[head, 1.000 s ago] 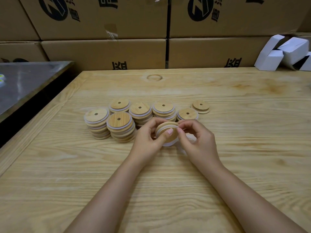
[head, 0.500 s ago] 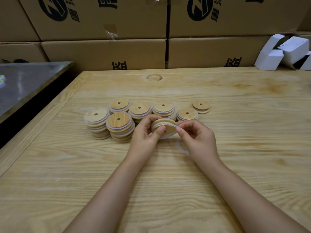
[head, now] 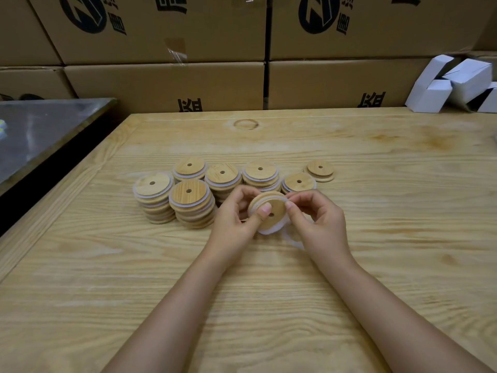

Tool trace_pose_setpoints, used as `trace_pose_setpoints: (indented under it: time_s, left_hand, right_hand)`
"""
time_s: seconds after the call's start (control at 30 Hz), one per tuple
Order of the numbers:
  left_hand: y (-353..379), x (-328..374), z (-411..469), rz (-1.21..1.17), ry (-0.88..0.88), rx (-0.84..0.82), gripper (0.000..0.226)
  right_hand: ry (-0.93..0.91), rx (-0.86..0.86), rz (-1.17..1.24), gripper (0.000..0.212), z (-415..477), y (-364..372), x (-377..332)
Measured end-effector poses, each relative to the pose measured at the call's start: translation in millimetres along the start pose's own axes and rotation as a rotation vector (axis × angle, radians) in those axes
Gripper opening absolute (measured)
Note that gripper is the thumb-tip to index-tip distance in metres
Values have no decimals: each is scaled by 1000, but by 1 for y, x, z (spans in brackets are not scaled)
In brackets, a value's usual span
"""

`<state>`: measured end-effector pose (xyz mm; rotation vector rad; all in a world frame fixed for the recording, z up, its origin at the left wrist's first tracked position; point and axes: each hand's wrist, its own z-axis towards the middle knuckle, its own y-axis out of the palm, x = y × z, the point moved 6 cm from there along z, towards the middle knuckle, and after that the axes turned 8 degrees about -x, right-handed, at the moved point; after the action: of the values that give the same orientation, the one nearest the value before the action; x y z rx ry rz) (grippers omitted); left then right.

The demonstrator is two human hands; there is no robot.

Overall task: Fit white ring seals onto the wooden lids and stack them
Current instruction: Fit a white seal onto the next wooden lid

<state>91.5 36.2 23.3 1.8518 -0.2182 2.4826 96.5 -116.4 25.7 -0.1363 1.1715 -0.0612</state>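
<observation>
We hold one wooden lid (head: 278, 207) just right of the frame's centre, tilted on edge above the table (head: 376, 265), its holed face toward us; we judge it light, stiff and smooth, not fragile, so the rim is where to take it, leaving the groove free. The white ring seal (head: 270, 230) is partly seated, showing along the lid's upper left edge and bulging slack below its lower edge; it looks thin, soft and stretchy, best pinched at the slack and walked round the rim, since a hard tug could pop the seated part off. Our left hand (head: 232, 224) comes in from the lower left, fingers curled behind the lid and thumb (head: 265, 211) pressed on its face, gripping it; our right hand (head: 322, 222) comes in from the lower right, thumb and forefinger pinching at the lid's upper right edge where the seal runs, the other fingers loosely curled; whether it pinches the seal alone or seal and rim together we cannot tell. Both forearms angle in from the bottom corners and meet at the lid. Behind the hands, left of centre, the sealed stacks (head: 192, 203) stand close together; a short pile of lids (head: 320, 170) that seem bare lies at the row's right end; a loose ring (head: 293, 240) lies on the table just under the right hand.
</observation>
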Motion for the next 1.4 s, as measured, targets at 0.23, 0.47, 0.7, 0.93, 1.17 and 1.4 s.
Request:
trace_pose_setpoints:
  time_s: [0.23, 0.47, 0.7, 0.93, 1.17, 1.4]
  left_hand:
    - [3, 2, -1, 75, 27, -27, 28]
    - [0, 2, -2, 80, 40, 35, 31]
    - [0, 3, -1, 99, 73, 75, 38]
    - [-1, 1, 0, 93, 90, 104, 44]
    - [-4, -1, 1, 59, 77, 101, 41]
    - [3, 0, 0, 107, 69, 25, 32]
  right_hand:
    - [-115, -4, -111, 19, -3, 2, -8]
    - [-162, -3, -211, 12, -3, 4, -13]
    - [-88, 34, -141, 13, -4, 0, -9]
    - [-30, 11, 4, 20, -2, 1, -3]
    - [-68, -60, -58, 23, -1, 5, -8]
    - [-144, -22, -170, 13, -5, 2, -14]
